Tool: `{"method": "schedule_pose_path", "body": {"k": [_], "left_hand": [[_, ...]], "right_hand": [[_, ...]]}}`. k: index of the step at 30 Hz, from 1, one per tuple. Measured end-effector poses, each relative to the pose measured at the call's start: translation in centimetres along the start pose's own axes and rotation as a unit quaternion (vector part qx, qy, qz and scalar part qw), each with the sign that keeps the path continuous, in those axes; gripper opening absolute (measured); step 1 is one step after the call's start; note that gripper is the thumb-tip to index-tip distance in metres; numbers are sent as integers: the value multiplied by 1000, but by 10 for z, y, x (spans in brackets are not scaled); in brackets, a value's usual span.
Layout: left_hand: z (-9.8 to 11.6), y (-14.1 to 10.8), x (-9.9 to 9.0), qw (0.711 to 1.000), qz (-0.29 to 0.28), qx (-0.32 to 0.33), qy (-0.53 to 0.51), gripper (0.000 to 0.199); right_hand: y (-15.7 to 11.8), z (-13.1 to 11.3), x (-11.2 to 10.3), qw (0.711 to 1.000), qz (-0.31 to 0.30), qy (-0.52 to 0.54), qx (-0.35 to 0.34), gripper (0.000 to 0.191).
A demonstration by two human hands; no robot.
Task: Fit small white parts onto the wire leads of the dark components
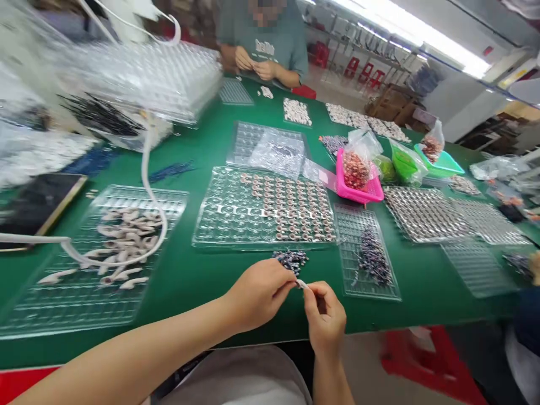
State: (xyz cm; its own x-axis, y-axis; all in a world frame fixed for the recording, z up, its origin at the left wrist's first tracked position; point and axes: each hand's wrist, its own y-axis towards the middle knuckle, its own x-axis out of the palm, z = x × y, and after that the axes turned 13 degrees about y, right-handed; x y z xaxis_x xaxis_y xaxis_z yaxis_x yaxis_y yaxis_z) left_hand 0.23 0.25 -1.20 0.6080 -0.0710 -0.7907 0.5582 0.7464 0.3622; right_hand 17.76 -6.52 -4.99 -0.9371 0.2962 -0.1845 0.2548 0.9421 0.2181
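My left hand (264, 292) and my right hand (325, 315) meet over the front of the green table, fingertips pinched on a small white curved piece (302, 284). The left fingertips are at its dark end, the right ones at its pale end. Just behind them lies a pile of small dark parts (291, 259). Beyond it, a clear tray (211, 225) holds rows of ring-like pieces, mostly on its right side. Pale curved pieces (126, 239) are heaped on another clear tray at the left.
A white tube (145, 163) loops over the left tray beside a phone (46, 202). Dark parts lie on a tray (373, 259) at the right, with a pink basket (359, 194) behind. Across the table sits a person (264, 48); another person's hand (535, 267) shows at the right edge.
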Motion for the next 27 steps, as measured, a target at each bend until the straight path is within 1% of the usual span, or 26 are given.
{"method": "schedule_pose_path", "body": {"k": [3, 5, 7, 8, 10, 11, 12, 14, 15, 16, 17, 18, 19, 20, 22, 24, 25, 27], "left_hand": [[3, 3, -12, 996, -30, 23, 77, 17], [1, 2, -27, 992, -45, 21, 118, 17], [-7, -4, -48, 988, -33, -14, 147, 18], [-15, -9, -61, 986, -14, -41, 162, 19], [-36, -23, -89, 974, 32, -111, 197, 20], [-50, -32, -103, 960, 64, -147, 228, 20], [-66, -41, -116, 946, 77, -177, 262, 20], [-96, -58, -141, 909, 78, -251, 322, 23], [-110, -65, -151, 890, 64, -289, 347, 25], [-121, -71, -158, 867, 45, -332, 370, 27], [-130, -74, -163, 842, 38, -358, 403, 30], [-136, -75, -164, 828, 34, -360, 429, 34], [-139, -73, -162, 824, 31, -355, 441, 37], [-139, -68, -157, 832, 28, -337, 440, 40], [-130, -49, -141, 876, 11, -279, 394, 41], [-115, -22, -119, 921, -21, -209, 327, 37], [-108, -7, -108, 936, -43, -179, 301, 36], [-97, 23, -86, 946, -74, -145, 280, 32]], "right_hand": [[2, 1, -3, 999, -25, -17, -18, 17], [4, 3, -4, 999, -37, -24, -25, 19], [5, 6, -5, 998, -44, -24, -29, 20], [5, 6, -5, 998, -47, -20, -33, 20], [4, 6, -5, 998, -56, -10, -41, 19], [3, 6, -4, 997, -59, -3, -47, 19], [3, 5, -4, 997, -62, 3, -52, 18], [4, 4, -1, 996, -64, 13, -60, 17], [4, 4, 0, 996, -64, 16, -64, 17], [5, 4, 1, 995, -64, 19, -68, 17], [5, 3, 2, 995, -65, 20, -72, 18], [6, 3, 2, 995, -67, 22, -77, 18], [6, 3, 3, 994, -68, 23, -81, 18], [6, 2, 4, 994, -71, 24, -84, 18], [7, 2, 4, 993, -72, 26, -86, 18], [7, 1, 5, 994, -72, 26, -83, 18], [7, 0, 5, 994, -72, 26, -81, 19], [7, 0, 5, 994, -71, 28, -78, 20]]}}
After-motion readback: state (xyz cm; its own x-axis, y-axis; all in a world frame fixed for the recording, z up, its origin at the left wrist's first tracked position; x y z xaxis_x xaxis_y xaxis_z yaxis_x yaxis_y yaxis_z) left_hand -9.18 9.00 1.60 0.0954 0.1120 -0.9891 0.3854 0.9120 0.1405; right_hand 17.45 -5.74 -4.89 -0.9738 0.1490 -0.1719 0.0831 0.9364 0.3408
